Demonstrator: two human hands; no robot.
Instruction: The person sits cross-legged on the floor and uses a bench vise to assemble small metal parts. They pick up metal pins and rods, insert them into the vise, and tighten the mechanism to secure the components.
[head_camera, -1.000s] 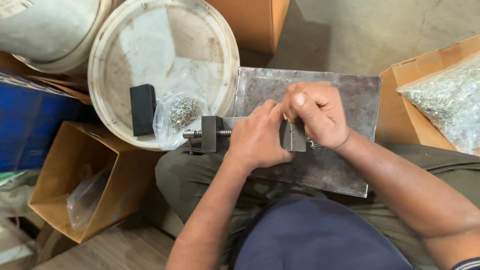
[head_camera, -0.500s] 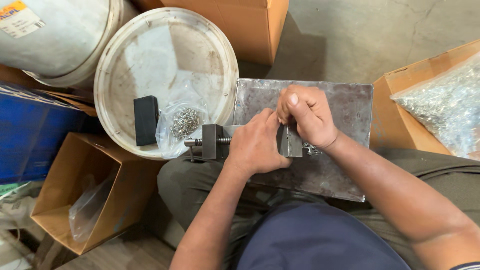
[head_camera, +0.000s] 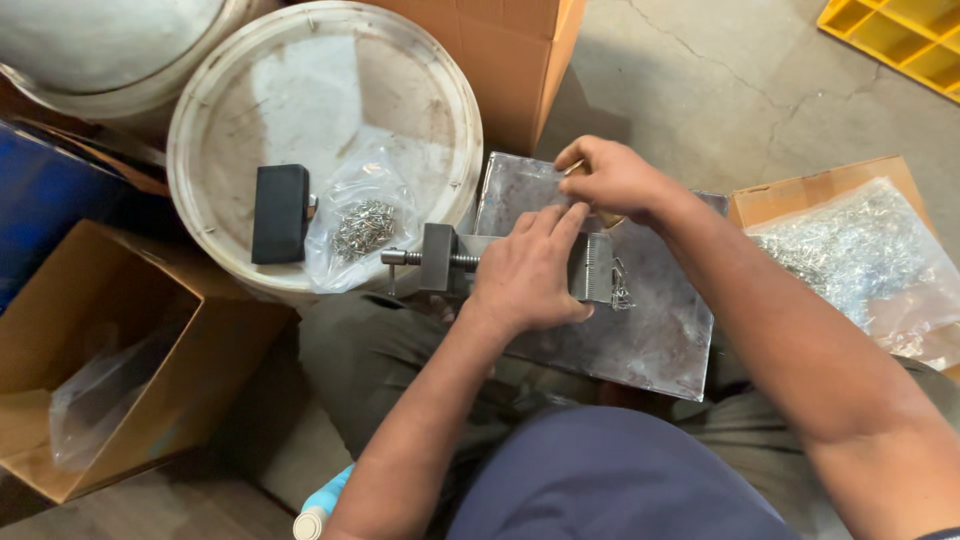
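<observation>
Head view. One small metal vise (head_camera: 520, 262) lies on one steel plate (head_camera: 640, 330) across the person's lap. Its long axis, given by the screw (head_camera: 400, 257), runs left to right across the plate.

The left hand (head_camera: 530, 275) rests flat on the vise body, fingers extended, pressing it down. The right hand (head_camera: 612, 178) sits just beyond the vise's right end, fingers pinched together on something too small to identify. The right hand is nearer the ribbed jaw block (head_camera: 592, 268).

Count, relative to the vise:
- One white bucket lid (head_camera: 300, 60), left.
- One black block (head_camera: 279, 213), left.
- One bag of small metal parts (head_camera: 362, 225), left.
- One larger bag of parts (head_camera: 860, 260), right.
</observation>
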